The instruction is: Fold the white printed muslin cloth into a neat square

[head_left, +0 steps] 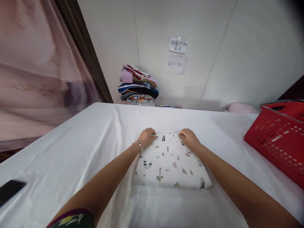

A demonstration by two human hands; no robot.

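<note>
A folded white cloth [171, 161] with small printed plants and figures lies flat on the white-covered table [102, 136]. At its far left corner, my left hand [147, 137] pinches the edge, with a bracelet on the wrist. My right hand [190, 139] grips the far right corner in the same way, fingers closed on the fabric. Both forearms reach in from the near side, one along each side of the cloth. The fingertips are partly hidden behind the knuckles.
A red perforated basket [277, 136] stands at the right. Beyond the table's far edge rises a stack of folded fabrics [139, 85] against the wall. A dark flat object [10, 190] lies at the left edge. Pink curtains [42, 72] hang at the left.
</note>
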